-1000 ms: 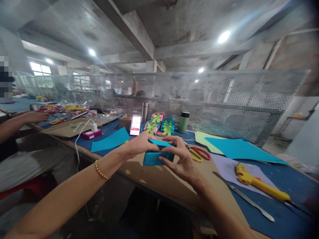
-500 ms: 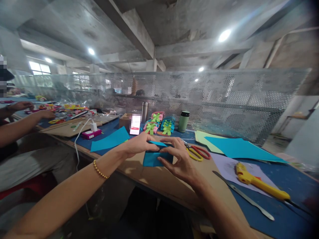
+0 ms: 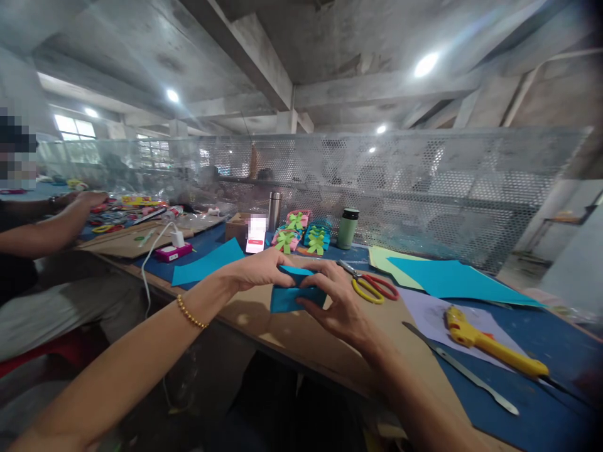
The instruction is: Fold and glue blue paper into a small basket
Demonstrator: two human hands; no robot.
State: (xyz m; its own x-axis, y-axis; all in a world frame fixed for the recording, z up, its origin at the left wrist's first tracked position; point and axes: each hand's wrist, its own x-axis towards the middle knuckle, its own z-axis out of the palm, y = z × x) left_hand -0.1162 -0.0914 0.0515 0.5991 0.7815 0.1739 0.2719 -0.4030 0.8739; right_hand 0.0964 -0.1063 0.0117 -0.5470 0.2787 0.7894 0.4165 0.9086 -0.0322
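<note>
Both my hands are closed on a small folded piece of blue paper (image 3: 288,300), held just over the brown cardboard (image 3: 301,333). My left hand (image 3: 264,269) grips its upper left edge, and a bead bracelet circles that wrist. On the right side, the thumb and fingers of my right hand (image 3: 336,292) pinch the paper. The fold stands partly open at the top, and the fingers cover some of it. Scissors (image 3: 372,289) with red and yellow handles lie just beyond my right hand.
On the right lie a yellow glue gun (image 3: 490,345), a long metal blade (image 3: 475,376) and blue sheets (image 3: 452,279). Paper baskets with green bows (image 3: 316,238), a green bottle (image 3: 347,229), a phone (image 3: 255,235) and a steel flask (image 3: 274,210) stand behind. A co-worker's arm (image 3: 51,229) reaches in at left.
The folded paper has tilted slightly, showing more of its top flap between my hands. My grip stays nearly the same. At left, the co-worker has leaned further into view.
</note>
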